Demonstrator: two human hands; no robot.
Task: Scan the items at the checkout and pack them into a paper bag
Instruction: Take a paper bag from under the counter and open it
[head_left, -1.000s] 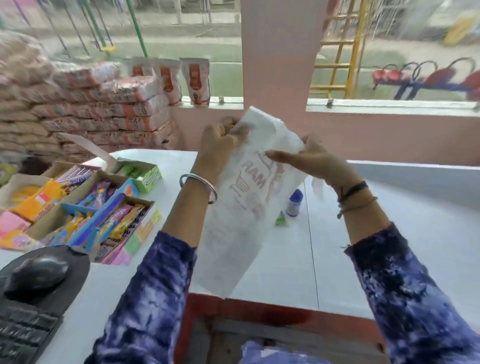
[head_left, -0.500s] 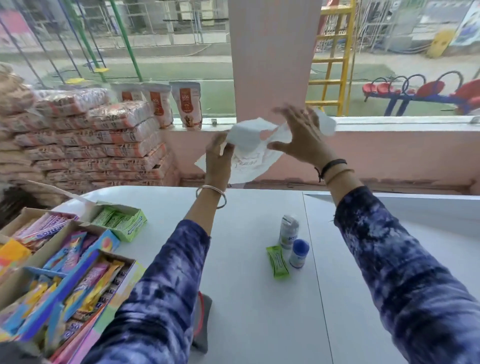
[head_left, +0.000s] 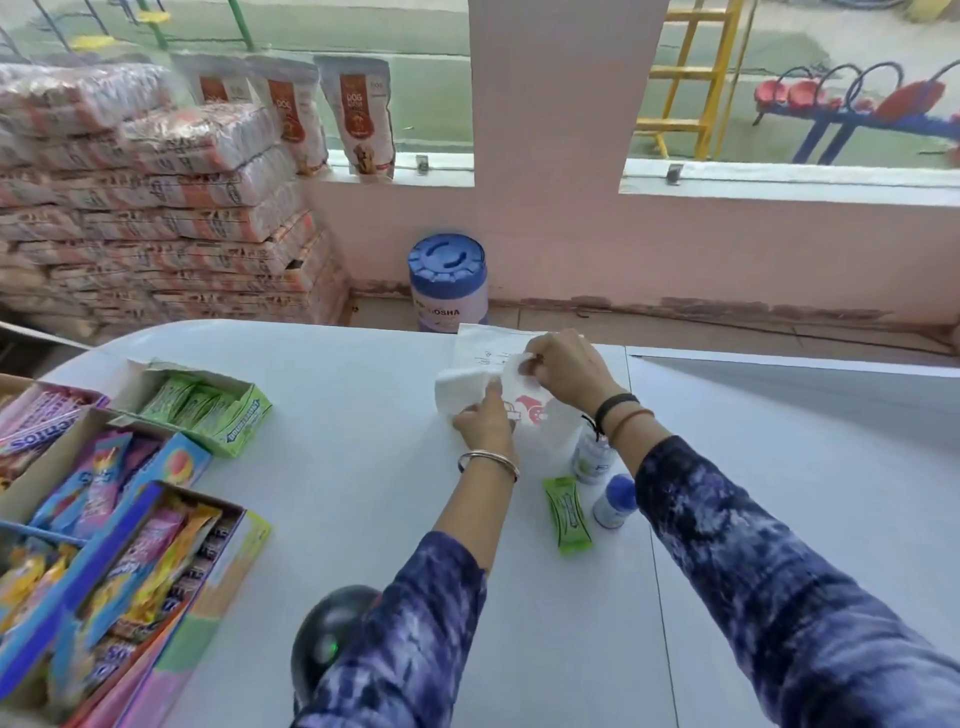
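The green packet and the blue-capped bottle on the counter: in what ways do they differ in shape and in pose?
The green packet is flat and long, and it lies down on the counter; the blue-capped bottle is round and stands upright. The packet is green all over with print; the bottle has a white body and a blue cap. Both rest loose on the counter, close together and near the paper bag, with no hand on them.

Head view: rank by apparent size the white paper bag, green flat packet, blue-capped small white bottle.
1. White paper bag
2. Green flat packet
3. Blue-capped small white bottle, partly hidden by the right sleeve, so only roughly ranked against the packet.
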